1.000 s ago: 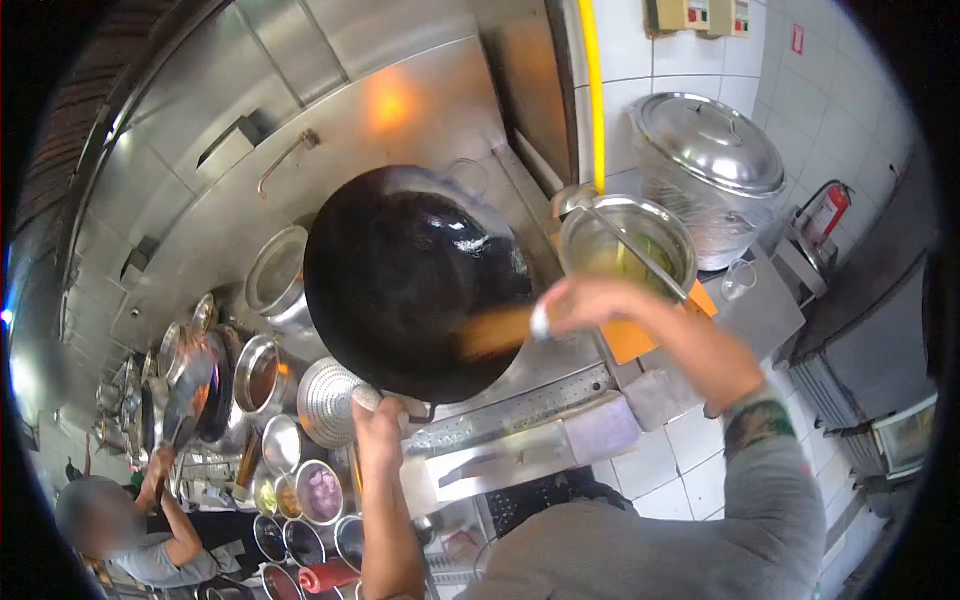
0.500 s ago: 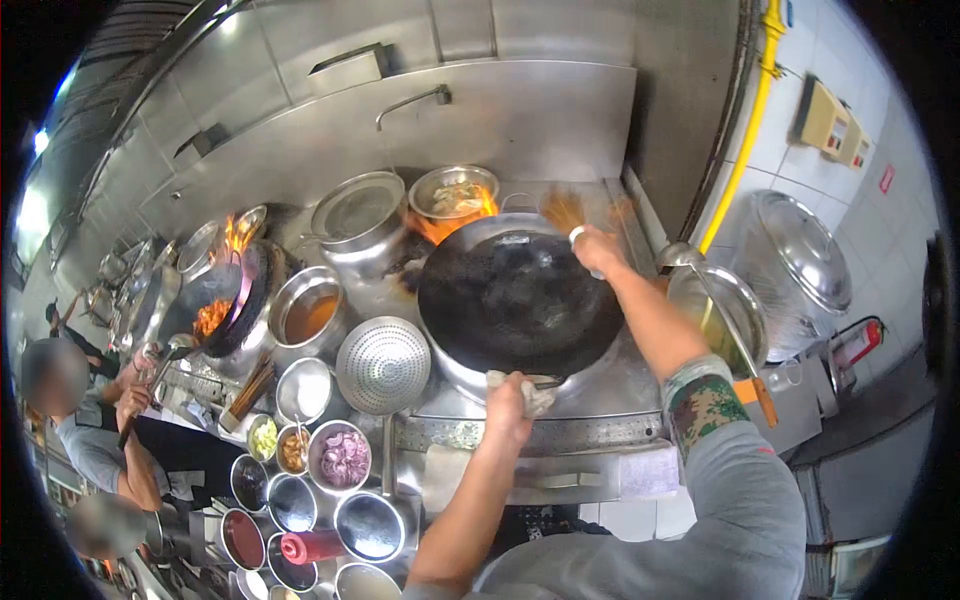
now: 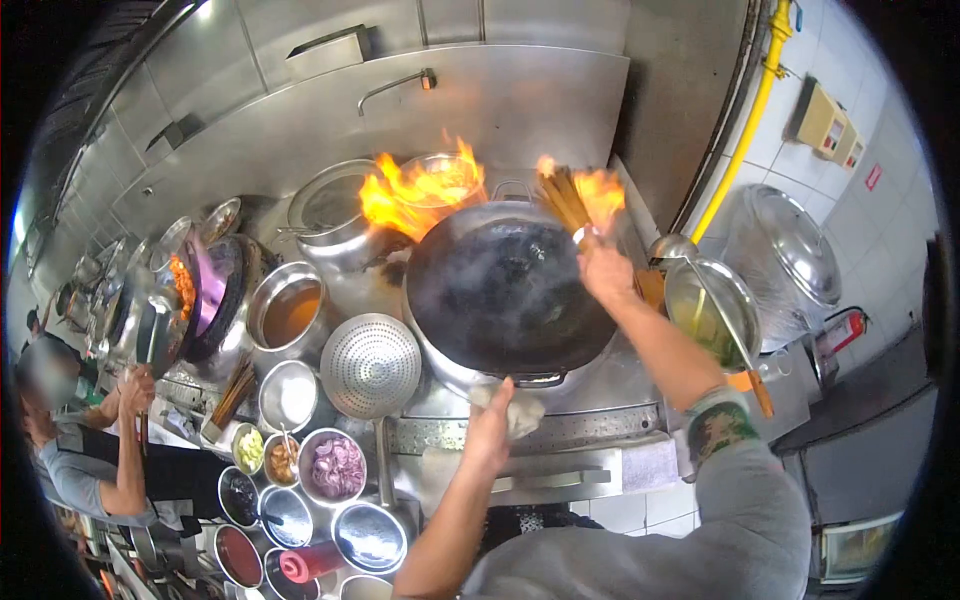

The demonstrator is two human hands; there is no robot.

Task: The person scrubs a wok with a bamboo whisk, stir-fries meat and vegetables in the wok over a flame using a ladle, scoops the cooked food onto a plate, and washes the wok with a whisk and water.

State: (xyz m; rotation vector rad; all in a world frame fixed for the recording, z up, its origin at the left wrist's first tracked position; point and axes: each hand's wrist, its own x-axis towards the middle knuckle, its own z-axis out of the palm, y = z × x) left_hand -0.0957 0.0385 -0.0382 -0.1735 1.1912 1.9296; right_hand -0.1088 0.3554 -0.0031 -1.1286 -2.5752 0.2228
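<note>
A large black wok (image 3: 510, 310) sits over the burner in front of me, with faint smoke over its bowl. My left hand (image 3: 487, 430) is closed on a folded pale cloth (image 3: 523, 410), just left of the wok's near handle (image 3: 541, 380). I cannot tell whether hand or cloth touches the rim. My right hand (image 3: 606, 272) grips a bamboo wok brush (image 3: 567, 203) beside the wok's far right rim, its bristles pointing up and away. Flames (image 3: 601, 198) show right behind the bristles.
Tall flames (image 3: 410, 195) surround a pan at the back. Left stand a perforated strainer (image 3: 371, 366), a pot of brown liquid (image 3: 291, 312), and bowls including sliced onions (image 3: 333, 468). Right is a pot with a ladle (image 3: 715, 310). A co-worker (image 3: 95, 470) handles another wok.
The back flames have grown, and flames now show by the brush. My left hand and cloth have shifted slightly left from the wok handle. The co-worker's wok has tilted, with food rising.
</note>
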